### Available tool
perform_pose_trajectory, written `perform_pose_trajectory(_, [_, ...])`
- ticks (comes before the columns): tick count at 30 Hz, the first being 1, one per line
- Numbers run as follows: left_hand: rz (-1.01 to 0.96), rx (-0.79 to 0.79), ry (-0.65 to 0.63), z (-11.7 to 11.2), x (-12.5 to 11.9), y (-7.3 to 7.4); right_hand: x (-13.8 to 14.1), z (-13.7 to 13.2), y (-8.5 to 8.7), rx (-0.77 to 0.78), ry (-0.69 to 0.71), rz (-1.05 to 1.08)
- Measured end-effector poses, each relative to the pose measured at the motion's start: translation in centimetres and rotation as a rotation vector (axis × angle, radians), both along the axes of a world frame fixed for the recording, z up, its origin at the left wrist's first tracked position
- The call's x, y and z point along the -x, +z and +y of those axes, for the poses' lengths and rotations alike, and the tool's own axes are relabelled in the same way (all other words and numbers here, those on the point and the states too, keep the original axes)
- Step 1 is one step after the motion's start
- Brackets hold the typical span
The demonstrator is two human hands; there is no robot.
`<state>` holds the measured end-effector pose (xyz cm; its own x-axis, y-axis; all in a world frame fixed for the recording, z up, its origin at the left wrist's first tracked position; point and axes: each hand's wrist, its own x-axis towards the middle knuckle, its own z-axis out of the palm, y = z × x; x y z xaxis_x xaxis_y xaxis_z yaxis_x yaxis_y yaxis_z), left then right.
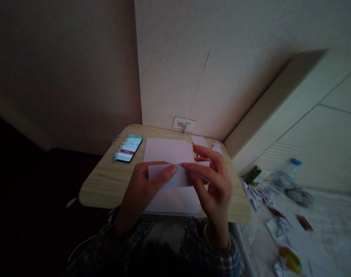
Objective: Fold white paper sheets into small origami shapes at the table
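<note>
Between my two hands, a small folded sheet of white paper [175,180] is held just above a larger white paper sheet [169,151] on the wooden table. My left hand [145,182] pinches its left part, thumb across the front and fingers behind. At the upper edge and right part, my right hand [215,179] grips it between thumb and fingers. Something red shows partly behind my right fingers; I cannot make out what it is.
A lit phone [129,148] lies on the table [103,186] at the left. Paper pieces [217,147] are at the back right. A wall socket [183,124] holds a plug. On the right surface are a bottle [285,177], folded papers [257,196] and wrappers [290,259].
</note>
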<state>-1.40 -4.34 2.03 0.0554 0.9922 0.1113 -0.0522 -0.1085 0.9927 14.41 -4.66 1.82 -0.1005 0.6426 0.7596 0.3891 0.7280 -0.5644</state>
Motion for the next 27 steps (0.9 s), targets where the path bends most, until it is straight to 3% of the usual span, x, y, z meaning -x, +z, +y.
perform_pose_trajectory(8, [0.115,-0.158,0.084,0.15,-0.13,0.52,0.38,-0.09,0.09,0.021,-0.054,0.061])
perform_pose_trajectory(19, [0.089,-0.128,0.194,0.15,-0.29,0.45,0.82,-0.14,0.23,0.015,-0.066,0.005])
perform_pose_trajectory(27, [-0.014,-0.112,0.201,0.06,-0.48,0.52,0.68,-0.22,-0.02,-0.071,-0.024,-0.059])
